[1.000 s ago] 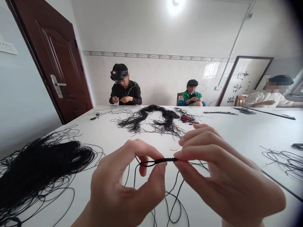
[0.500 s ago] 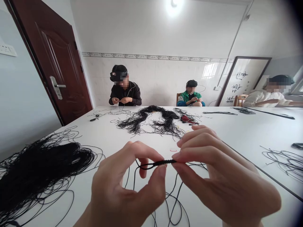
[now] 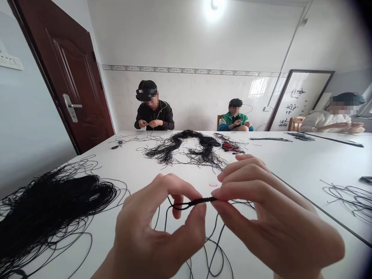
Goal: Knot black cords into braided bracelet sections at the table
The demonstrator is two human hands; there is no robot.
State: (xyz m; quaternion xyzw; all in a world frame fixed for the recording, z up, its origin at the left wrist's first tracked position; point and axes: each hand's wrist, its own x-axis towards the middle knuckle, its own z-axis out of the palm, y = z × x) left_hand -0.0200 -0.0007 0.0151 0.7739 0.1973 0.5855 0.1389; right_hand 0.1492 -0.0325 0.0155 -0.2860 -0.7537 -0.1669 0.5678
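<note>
Between my two hands runs a knotted black cord, held level above the white table. My left hand pinches it near the middle of its braided part, thumb below and index finger above. At its left end the cord opens into a small loop inside the curve of my left hand. The thumb and index finger of my right hand grip the right end of the braid, the other fingers bent above. Loose cord ends hang below both hands towards the tabletop.
A big heap of black cord lies on the left, another bundle farther back. Black-handled scissors and a red-handled tool rest on the table. Loose cords lie at right. Three people sit beyond the table.
My hands keep the same pinch on the cord, with only a slight rightward shift of the left hand. At far right, a person's outstretched arm has drawn in.
</note>
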